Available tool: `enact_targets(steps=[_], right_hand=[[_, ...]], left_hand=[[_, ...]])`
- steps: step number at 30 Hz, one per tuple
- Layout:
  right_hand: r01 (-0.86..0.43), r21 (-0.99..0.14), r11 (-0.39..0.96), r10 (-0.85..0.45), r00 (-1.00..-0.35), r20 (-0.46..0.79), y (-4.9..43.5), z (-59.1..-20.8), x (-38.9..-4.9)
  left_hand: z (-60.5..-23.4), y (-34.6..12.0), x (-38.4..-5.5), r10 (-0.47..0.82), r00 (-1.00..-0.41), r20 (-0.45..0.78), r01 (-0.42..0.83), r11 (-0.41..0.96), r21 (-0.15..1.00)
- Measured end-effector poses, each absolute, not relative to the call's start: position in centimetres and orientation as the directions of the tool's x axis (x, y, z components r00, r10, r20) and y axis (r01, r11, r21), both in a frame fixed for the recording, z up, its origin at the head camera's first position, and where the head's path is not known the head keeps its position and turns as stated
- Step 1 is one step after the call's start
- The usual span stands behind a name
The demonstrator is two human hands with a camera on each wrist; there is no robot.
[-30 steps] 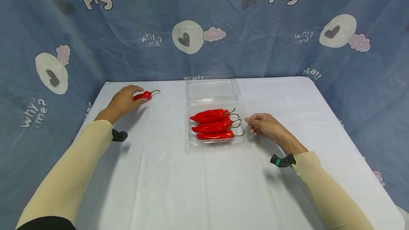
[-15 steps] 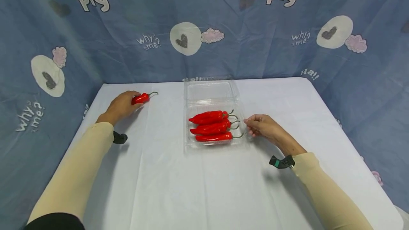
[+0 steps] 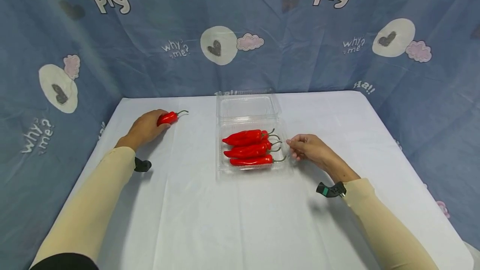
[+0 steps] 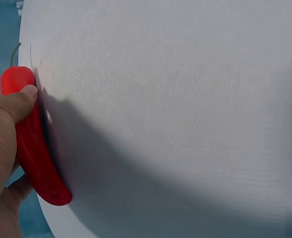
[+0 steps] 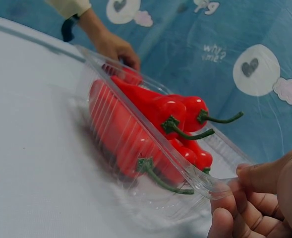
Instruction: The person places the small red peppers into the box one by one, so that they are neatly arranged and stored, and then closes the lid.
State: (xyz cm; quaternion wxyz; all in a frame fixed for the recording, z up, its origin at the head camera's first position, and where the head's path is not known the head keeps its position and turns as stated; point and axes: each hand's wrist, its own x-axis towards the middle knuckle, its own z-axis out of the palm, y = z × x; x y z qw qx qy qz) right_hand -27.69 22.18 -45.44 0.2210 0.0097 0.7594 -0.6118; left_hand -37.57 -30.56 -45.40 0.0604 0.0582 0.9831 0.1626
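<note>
At the back left of the table, my left hand (image 3: 145, 127) grips a red chili pepper (image 3: 168, 118). Its curved green stem points right. In the left wrist view the thumb lies across the pepper (image 4: 36, 144) near its stem end, close over the white cloth. A clear plastic clamshell box (image 3: 221, 166) stands mid-table, holding several red chili peppers (image 3: 249, 150) with stems to the right. My right hand (image 3: 309, 148) pinches the box's right rim between thumb and fingers, as the right wrist view shows at the box corner (image 5: 212, 188).
The box's clear lid (image 3: 247, 105) lies folded back toward the rear of the table. A white cloth (image 3: 202, 220) covers the table. A blue printed curtain (image 3: 157, 70) hangs right behind the back edge and along both sides.
My left hand has come slightly down and toward the front with the red chili pepper. The right hand keeps its pinch on the box, and the view has shifted a little.
</note>
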Motion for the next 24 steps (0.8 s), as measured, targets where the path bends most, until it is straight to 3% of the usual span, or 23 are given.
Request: enact_targets(steps=[24], right_hand=[[0.278, -0.929, 0.243, -0.269, -0.901, -0.34, 22.3, -45.4, -27.7]], left_hand=[[-43.3, -26.4, -35.3, 0.279, -0.959, 0.048, 0.274, 0.874, 0.402]])
